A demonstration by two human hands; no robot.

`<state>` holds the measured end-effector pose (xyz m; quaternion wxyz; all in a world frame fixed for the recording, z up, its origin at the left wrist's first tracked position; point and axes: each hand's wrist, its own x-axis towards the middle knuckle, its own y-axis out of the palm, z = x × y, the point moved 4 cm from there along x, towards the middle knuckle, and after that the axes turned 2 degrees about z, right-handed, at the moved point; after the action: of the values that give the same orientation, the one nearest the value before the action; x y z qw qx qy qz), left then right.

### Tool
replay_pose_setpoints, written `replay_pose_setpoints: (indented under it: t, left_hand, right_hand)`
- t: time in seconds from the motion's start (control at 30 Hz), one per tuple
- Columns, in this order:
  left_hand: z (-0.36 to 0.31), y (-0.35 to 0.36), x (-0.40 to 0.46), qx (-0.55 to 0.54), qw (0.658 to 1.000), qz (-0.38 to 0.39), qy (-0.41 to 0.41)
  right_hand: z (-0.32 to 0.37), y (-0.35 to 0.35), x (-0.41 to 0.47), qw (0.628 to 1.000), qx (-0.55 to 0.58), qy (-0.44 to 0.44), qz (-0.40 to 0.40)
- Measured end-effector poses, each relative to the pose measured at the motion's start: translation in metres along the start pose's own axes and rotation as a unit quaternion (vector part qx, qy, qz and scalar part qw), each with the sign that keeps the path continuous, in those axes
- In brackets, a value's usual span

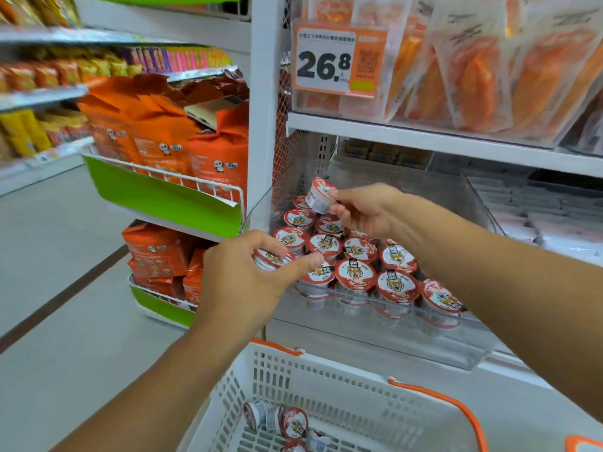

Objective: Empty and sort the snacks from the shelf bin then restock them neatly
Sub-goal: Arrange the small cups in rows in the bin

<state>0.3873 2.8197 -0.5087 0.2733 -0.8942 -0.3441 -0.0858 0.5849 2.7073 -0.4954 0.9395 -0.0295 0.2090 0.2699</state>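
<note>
From the head view, you are emptying the clear shelf bin point(375, 327): your left hand point(251, 275) is pinching one tiger-lidded snack cup point(272, 257) at the bin's front left corner, and your right hand point(362, 207) is holding another cup point(319, 195) tilted above the rows. A few cups are lying in the white basket point(326, 373) below, while most are still sitting in the bin, so I judge you are early in the emptying; sorting and restocking are waiting. The price tag point(339, 58) above is reading 26.8; the smaller print is too blurred.
</note>
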Motion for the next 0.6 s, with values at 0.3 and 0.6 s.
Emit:
replay_pose_setpoints:
  t: [0.3, 0.6]
  left_hand:
    - [0.003, 0.007, 0.006, -0.029, 0.998, 0.053, 0.023]
    - [0.0, 0.008, 0.009, -0.063, 0.997, -0.02, 0.041]
  right_hand:
    - [0.014, 0.015, 0.098, 0.99, -0.101, 0.031, -0.092]
    - [-0.006, 0.046, -0.056, 0.969, -0.171, -0.091, 0.155]
